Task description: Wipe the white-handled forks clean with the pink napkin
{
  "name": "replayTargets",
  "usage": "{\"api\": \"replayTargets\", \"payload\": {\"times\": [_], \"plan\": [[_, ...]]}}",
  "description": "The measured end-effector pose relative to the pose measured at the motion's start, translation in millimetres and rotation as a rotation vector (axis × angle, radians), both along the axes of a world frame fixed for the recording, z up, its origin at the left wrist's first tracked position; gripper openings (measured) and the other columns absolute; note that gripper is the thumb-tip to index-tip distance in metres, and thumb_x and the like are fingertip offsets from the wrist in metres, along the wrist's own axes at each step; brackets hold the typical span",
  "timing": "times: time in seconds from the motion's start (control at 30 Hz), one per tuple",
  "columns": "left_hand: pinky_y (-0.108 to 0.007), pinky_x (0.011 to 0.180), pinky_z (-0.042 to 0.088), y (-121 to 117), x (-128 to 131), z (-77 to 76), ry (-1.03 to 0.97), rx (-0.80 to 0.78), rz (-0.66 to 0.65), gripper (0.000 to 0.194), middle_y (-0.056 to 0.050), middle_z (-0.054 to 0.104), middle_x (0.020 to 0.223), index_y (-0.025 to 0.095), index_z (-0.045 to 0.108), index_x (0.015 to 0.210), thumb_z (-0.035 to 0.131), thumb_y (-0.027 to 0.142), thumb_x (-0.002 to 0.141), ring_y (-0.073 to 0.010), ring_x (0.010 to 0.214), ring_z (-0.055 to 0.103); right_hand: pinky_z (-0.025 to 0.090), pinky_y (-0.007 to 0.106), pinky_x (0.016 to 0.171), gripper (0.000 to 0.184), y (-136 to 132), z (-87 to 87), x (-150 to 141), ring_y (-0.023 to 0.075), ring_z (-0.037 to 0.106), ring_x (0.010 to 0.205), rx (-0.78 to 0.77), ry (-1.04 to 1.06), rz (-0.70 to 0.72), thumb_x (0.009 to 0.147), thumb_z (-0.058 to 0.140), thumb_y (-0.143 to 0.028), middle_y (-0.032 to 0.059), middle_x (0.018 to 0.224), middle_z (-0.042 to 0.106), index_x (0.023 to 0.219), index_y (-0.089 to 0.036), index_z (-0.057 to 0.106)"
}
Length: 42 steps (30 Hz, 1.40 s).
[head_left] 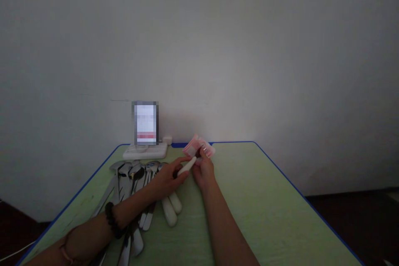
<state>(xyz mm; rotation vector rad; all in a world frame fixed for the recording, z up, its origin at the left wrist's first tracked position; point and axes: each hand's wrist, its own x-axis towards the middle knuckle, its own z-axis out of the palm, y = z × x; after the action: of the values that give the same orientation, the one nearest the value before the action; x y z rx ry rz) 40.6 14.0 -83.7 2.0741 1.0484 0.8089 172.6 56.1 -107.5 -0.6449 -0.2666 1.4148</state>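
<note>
1. Head view: the left hand [168, 178] is closed round a white-handled utensil [187, 166], so that's where the piece being worked on is, up near the far edge. The right hand [204, 172] pinches a pink-and-white sheet [190, 146] right at its far end; can't tell if it's cloth or wrapper.
2. Progress, my read: one piece mid-handling. Loose metal utensils [152, 166] lie at left; no clue which are finished.
3. Pale green worktop [264, 199], blue edging, pushed up to a plain grey wall [249, 50]. Pretty dim room, tbh.
</note>
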Motion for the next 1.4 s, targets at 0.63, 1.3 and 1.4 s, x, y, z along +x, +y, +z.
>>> {"api": "replayTargets", "payload": {"times": [0.63, 1.3, 1.4], "plan": [[-0.021, 0.047, 0.025, 0, -1, -0.2, 0.048, 0.018, -0.024, 0.044, 0.008, 0.038, 0.056, 0.012, 0.047, 0.125, 0.046, 0.026, 0.083, -0.0094, 0.048, 0.035, 0.048, 0.022, 0.055, 0.008, -5, 13.4, 4, 0.0087, 0.056, 0.051, -0.016, 0.139, -0.006, 0.067, 0.057, -0.028, -0.0087, 0.056, 0.060, 0.067, -0.021, 0.053], [-0.020, 0.047, 0.027, 1, -2, -2.3, 0.039, 0.013, -0.031, 0.051, 0.006, 0.045, 0.056, 0.014, 0.046, 0.131, 0.049, 0.023, 0.081, -0.0091, 0.047, 0.036, 0.047, 0.021, 0.054, 0.009, -6, 7.7, -5, 0.0101, 0.055, 0.052, 0.036, -0.059, 0.039, 0.066, 0.065, -0.025, -0.0053, 0.056, 0.061, 0.067, -0.018, 0.060], [-0.020, 0.047, 0.027, 0, -2, -2.0, 0.045, 0.017, -0.028, 0.050, 0.006, 0.046, 0.057, 0.014, 0.046, 0.130, 0.049, 0.023, 0.081, -0.0093, 0.048, 0.036, 0.049, 0.022, 0.058, 0.011, -5, 6.1, -4, 0.0100, 0.056, 0.054, 0.026, -0.047, 0.055, 0.068, 0.064, -0.028, -0.0049, 0.058, 0.062, 0.068, -0.018, 0.060]]}}
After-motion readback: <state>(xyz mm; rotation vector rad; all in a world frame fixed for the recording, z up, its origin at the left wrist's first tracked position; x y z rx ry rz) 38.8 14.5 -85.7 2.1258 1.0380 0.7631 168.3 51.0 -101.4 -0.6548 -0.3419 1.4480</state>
